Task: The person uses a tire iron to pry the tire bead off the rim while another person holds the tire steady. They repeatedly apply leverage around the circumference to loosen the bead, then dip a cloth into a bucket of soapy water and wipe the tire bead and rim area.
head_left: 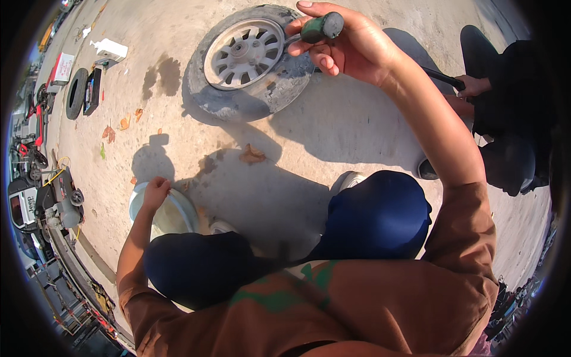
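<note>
My right hand [363,52] is raised at the far middle, its fingers curled round a screwdriver [322,28] with a green handle and a dark butt end. A short piece of its metal shank shows by my fingertips; the tip is hidden. Just beyond and left of it is a car wheel [262,102], a worn, dusty tyre on a pale spoked rim. At the near left my left hand [157,192] is closed at the edge of a pale blue basin [185,208] holding cloudy liquid. My left knee partly covers the basin.
A person in dark clothes at the right holds a black bar [441,77]. At the far left are a small tyre [76,93], a black tray [92,91], a white bottle [110,49] and a box [62,68]. Dry leaves [253,154] and wet patches mark the concrete.
</note>
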### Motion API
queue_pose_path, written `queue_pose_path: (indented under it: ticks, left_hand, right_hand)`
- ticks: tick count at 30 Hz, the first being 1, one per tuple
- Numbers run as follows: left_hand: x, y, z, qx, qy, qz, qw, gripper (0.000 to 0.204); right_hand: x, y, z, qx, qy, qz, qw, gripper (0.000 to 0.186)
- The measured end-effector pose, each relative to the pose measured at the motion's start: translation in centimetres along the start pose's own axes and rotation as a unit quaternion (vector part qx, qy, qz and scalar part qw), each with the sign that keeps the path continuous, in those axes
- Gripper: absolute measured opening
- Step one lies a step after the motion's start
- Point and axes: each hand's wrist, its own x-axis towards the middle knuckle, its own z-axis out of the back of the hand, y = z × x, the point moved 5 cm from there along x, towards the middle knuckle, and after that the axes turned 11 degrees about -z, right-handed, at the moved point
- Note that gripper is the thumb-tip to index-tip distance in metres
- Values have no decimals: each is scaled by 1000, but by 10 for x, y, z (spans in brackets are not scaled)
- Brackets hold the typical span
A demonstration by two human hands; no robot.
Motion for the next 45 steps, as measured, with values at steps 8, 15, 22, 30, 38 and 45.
queue_pose_path:
  ticks: [8,15,22,30,38,45]
  left_hand:
    - [-53,171,10,102,-52,73,991,26]
    - [27,-92,4,268,24,-140,953,21]
    - [91,-257,-109,101,97,-252,958,27]
    - [33,-229,-357,-278,280,47,918,54]
    - [89,-216,-436,-719,-29,153,677,97]
    - [83,-269,-409,-852,108,-8,513,54]
  right_hand:
    - [47,41,-34,-93,-27,10,995,57]
    - [25,30,-80,-123,-115,3,986,50]
    - [104,53,-114,-138,-169,4,976,45]
    - [84,-9,-123,-79,-146,-56,984,33]
    - [69,-18,-131,-50,-193,-6,980,27]
    - [20,-38,-158,-227,-87,2,970,12]
